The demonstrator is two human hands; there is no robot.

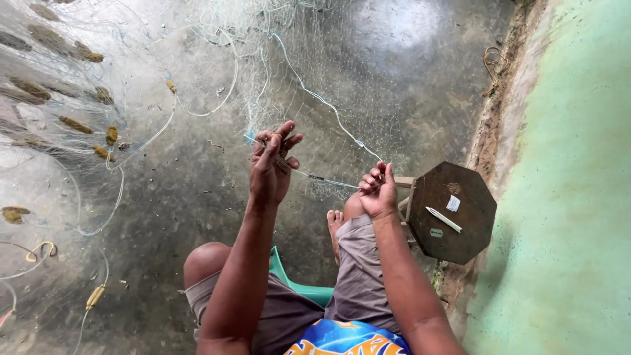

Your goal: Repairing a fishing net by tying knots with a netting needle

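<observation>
Two hands, left hand (269, 167), right hand (378, 192), net cord (325, 180) taut between grips

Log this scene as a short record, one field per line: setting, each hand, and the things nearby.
Setting: a person seated on a green seat over a grey concrete floor
Left hand: raised, fingers pinching the fishing net
Right hand: closed on a taut cord of the net
Floats: brownish, strung along the net at left
Stool: dark, octagonal, beside the right hand, bearing a white netting needle
Wall: green, at right
</observation>
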